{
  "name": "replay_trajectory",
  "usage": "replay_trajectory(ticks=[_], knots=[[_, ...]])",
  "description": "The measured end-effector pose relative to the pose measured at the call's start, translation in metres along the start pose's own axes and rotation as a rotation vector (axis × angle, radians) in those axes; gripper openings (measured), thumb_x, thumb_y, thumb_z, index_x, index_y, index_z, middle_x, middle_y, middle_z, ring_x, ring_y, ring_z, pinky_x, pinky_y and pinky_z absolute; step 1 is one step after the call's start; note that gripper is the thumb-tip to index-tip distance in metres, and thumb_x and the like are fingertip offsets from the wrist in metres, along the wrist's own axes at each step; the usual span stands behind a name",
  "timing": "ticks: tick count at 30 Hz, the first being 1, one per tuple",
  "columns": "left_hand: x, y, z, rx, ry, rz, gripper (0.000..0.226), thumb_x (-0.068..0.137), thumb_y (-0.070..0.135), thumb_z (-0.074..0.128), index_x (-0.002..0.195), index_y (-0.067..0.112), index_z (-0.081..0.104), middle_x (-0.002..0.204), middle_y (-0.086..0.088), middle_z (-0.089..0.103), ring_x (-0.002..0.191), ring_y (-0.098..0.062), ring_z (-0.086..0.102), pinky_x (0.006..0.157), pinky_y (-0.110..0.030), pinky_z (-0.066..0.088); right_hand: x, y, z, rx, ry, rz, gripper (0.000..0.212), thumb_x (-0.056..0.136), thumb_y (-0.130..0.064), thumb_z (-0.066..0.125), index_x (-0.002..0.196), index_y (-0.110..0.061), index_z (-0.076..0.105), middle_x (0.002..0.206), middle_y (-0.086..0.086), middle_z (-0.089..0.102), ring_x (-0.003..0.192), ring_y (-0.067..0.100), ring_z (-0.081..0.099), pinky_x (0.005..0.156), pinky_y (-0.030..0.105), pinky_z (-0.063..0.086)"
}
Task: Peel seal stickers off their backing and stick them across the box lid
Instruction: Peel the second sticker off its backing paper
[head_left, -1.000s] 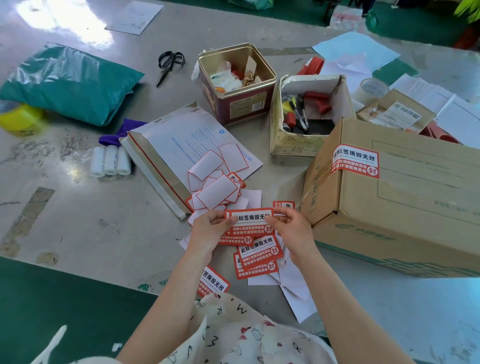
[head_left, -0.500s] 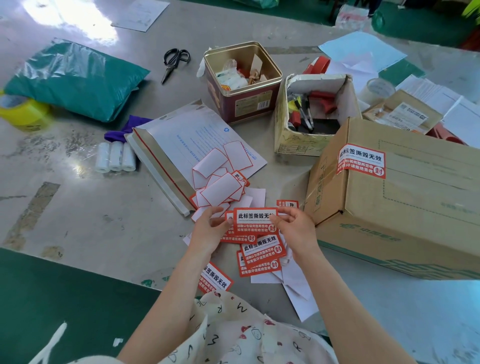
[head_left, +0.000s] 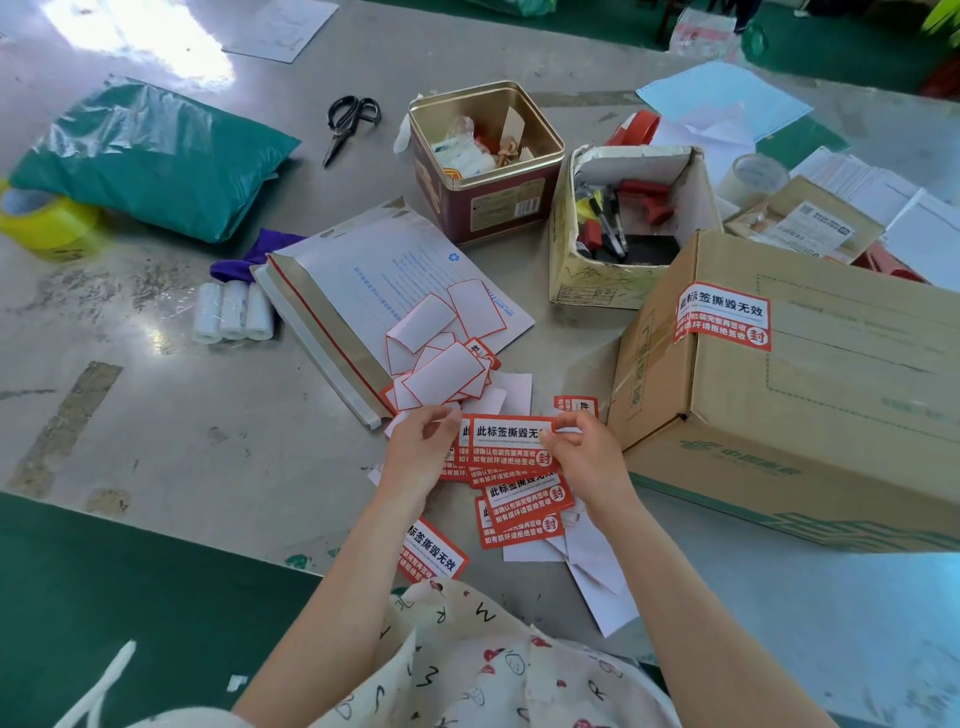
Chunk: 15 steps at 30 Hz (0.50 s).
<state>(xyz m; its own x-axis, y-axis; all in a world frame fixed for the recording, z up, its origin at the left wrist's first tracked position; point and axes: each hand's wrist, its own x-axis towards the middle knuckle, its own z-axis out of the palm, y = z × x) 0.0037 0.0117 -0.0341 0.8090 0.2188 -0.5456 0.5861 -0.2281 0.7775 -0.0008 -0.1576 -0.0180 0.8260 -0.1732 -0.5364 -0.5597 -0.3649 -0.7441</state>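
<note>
I hold one red-and-white seal sticker (head_left: 506, 441) on its backing between both hands, just above the table. My left hand (head_left: 418, 457) pinches its left edge and my right hand (head_left: 587, 457) picks at its top right corner. Several more seal stickers (head_left: 524, 512) lie loose underneath. The brown cardboard box (head_left: 810, 395) stands to the right, closed, with one seal sticker (head_left: 723, 317) stuck over its top left edge.
Peeled white backings (head_left: 441, 358) pile on a white mailer envelope (head_left: 384, 280). Behind stand a red tin (head_left: 485, 208) and an open carton of pens (head_left: 623, 218). Scissors (head_left: 348, 122), a green parcel bag (head_left: 150, 156), yellow tape (head_left: 49, 221) and small paper rolls (head_left: 234, 312) lie left.
Both hands have lifted the sticker slightly up and away from the pile. My right fingers have shifted onto its top right corner.
</note>
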Motion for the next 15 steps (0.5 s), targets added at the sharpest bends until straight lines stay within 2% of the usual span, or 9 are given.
replay_trajectory(ticks=[2,4,8,13,15], knots=[[-0.001,-0.002,0.001,0.096,-0.016,0.016,0.027,0.090,0.029,0.056,0.115,0.021,0.055,0.112,-0.001,0.064,0.089,-0.012,0.062,0.061,-0.018,0.050,0.000,0.002,0.001,-0.001,0.020,-0.012,0.010,0.092,-0.022,0.054,0.100,-0.018,0.051,0.116,0.008,0.064,0.098,0.023,0.066,0.084,0.043,0.056],[-0.002,-0.008,0.003,0.210,-0.007,0.032,0.026,0.090,0.024,0.056,0.115,0.019,0.053,0.116,-0.005,0.064,0.097,-0.017,0.063,0.073,-0.025,0.054,-0.001,0.004,0.000,0.007,0.053,-0.029,0.009,0.092,-0.023,0.054,0.100,-0.017,0.052,0.113,0.006,0.064,0.094,0.020,0.066,0.082,0.038,0.057],[-0.008,-0.024,0.009,0.491,0.075,0.083,0.024,0.090,0.025,0.054,0.113,0.017,0.054,0.116,-0.004,0.063,0.101,-0.020,0.061,0.085,-0.034,0.052,0.000,0.004,-0.005,0.043,0.097,-0.050,0.009,0.093,-0.020,0.052,0.099,-0.014,0.054,0.104,0.003,0.064,0.078,0.008,0.061,0.066,0.020,0.051],[-0.008,-0.029,0.010,0.580,0.100,0.111,0.032,0.088,0.029,0.057,0.117,0.018,0.052,0.114,-0.004,0.058,0.103,-0.019,0.056,0.090,-0.035,0.050,-0.002,0.001,-0.005,0.067,0.093,-0.075,0.008,0.094,-0.017,0.049,0.101,-0.018,0.055,0.105,0.003,0.062,0.092,0.017,0.062,0.079,0.029,0.055],[-0.008,-0.027,0.009,0.589,0.095,0.115,0.034,0.088,0.029,0.057,0.119,0.018,0.051,0.116,-0.004,0.057,0.105,-0.019,0.055,0.090,-0.034,0.050,-0.003,0.000,-0.004,0.073,0.085,-0.080,0.008,0.095,-0.017,0.049,0.100,-0.019,0.055,0.104,0.002,0.061,0.092,0.017,0.061,0.078,0.028,0.054]])
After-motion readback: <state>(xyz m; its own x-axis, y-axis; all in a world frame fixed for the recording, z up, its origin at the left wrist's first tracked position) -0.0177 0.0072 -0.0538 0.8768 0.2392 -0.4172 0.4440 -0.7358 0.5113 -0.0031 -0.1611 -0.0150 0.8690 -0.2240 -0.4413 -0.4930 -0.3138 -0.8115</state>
